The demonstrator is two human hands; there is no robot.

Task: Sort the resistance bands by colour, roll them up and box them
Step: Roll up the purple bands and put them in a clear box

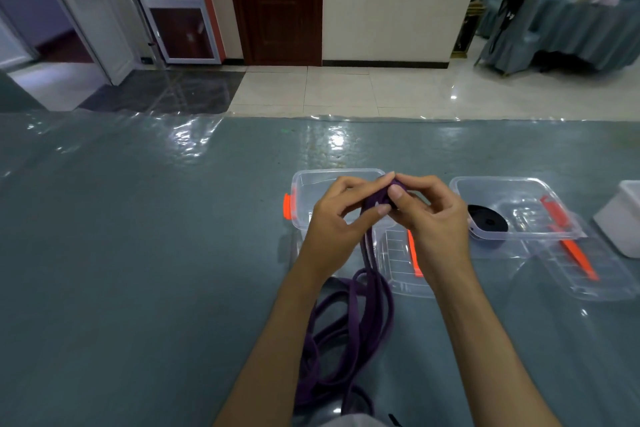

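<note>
A purple resistance band [349,319] lies in loose loops on the table near me, and one strand rises to my hands. My left hand [337,218] and my right hand [427,210] both pinch its top end, which is wound into a small tight coil between my fingertips. Behind my hands stands a clear plastic box [311,180] with an orange latch. A second clear box [519,208] to the right holds a rolled black band [487,218].
Two clear lids with orange clips lie on the table, one [401,263] under my right wrist and another lid [588,267] under the right box. A white container [621,218] sits at the right edge. The table [138,253] wears a glossy plastic cover.
</note>
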